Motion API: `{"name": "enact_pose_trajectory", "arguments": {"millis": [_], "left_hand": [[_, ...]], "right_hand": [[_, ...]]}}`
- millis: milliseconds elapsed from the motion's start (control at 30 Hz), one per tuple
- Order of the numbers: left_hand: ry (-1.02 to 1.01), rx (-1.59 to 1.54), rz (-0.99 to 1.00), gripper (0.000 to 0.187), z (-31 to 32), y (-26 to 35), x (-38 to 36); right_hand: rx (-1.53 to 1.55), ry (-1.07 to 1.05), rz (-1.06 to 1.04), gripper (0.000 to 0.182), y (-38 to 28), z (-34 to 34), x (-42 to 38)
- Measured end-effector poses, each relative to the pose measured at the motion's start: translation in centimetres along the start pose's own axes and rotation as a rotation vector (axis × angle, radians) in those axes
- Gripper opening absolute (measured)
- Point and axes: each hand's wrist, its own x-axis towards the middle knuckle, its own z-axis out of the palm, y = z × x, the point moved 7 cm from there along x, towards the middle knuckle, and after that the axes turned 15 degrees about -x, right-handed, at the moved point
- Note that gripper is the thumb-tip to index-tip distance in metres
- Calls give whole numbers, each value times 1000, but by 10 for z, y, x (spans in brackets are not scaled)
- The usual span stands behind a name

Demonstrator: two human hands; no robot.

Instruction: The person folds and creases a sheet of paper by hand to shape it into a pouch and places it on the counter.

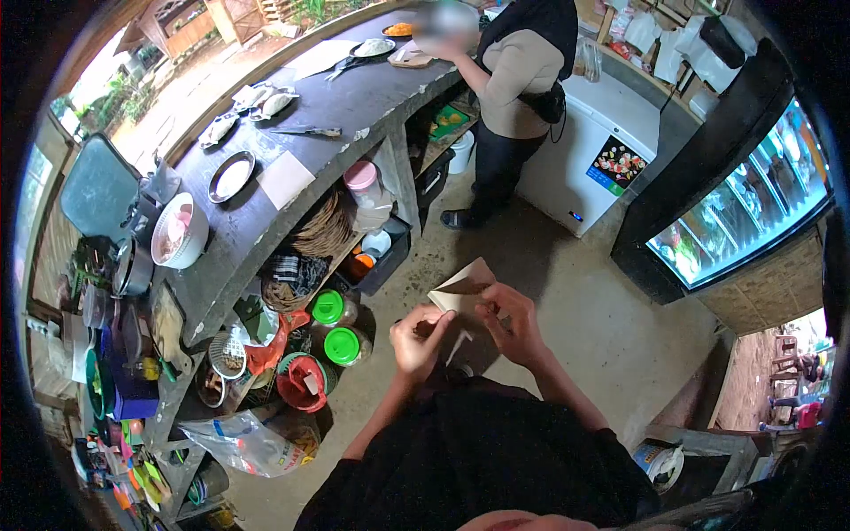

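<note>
A folded sheet of brown paper (462,285) is held in front of my body, above the floor. My left hand (418,343) pinches its lower left corner between thumb and fingers. At the paper's right edge, my right hand (513,326) has its fingertips drawn together on it; the exact contact is partly hidden. The fold leaves a pocket-like opening facing up. Below the paper, a thin pale strip shows between my hands.
Along the left runs a dark counter (345,111) with a metal plate (232,176), a paper sheet (285,179) and a white basket (181,232). Green-lidded jars (342,345) stand below. Another person (522,88) works at the counter, beside a chest freezer (589,150). A lit display fridge (744,208) stands right.
</note>
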Motion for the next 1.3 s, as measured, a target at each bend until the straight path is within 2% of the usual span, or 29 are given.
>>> {"name": "enact_pose_trajectory", "arguments": {"millis": [33,100,133,200,333,400,433,500,533,600,667,700,800,833,933,1000,1067,1100,1233,1300], "left_hand": [[-3,-4,-4,8,-3,-5,2],[-36,-145,7,5,-6,-14,7],[-34,-153,4,5,-8,-15,9],[-50,-325,-60,8,-9,-15,17],[-95,-401,-156,11,-24,-21,38],[-72,-518,-190,13,-31,-17,52],[-96,-556,-120,12,-33,-12,60],[-66,-597,-148,11,-50,-18,73],[-47,-639,-170,10,-58,-20,80],[-4,-515,-102,9,-75,-13,98],[-13,-661,-197,7,-90,-9,114],[28,-256,-28,7,-94,27,121],[117,-325,68,7,-124,44,141],[121,-270,146,7,-128,67,149],[177,-288,182,7,-155,78,166],[218,-221,222,6,-173,82,172],[211,98,341,7,-186,91,173],[236,139,371,10,-193,91,173],[237,-55,320,12,-214,90,180],[270,-47,421,15,-224,93,181]], "right_hand": [[-5,0,4,13,4,4,-1],[255,-158,227,22,24,23,-3],[248,-161,230,22,20,23,1],[643,-211,272,32,6,29,13],[530,-275,260,24,6,41,36],[72,-110,33,19,-13,36,58],[78,-118,35,19,-14,45,65],[-77,41,-43,26,-21,50,81],[-72,32,-49,26,-24,56,90],[-127,102,-125,22,-37,63,112],[-59,83,-133,21,-47,76,135],[-4,68,-132,20,-52,83,146],[5,86,-251,22,-76,102,177],[22,62,-258,22,-83,110,187],[20,50,-276,20,-102,128,211],[47,63,-299,19,-110,140,222],[75,49,-313,19,-117,152,231],[96,47,-321,19,-120,157,235],[136,40,-363,19,-129,179,249],[142,32,-404,17,-134,187,254]]}}
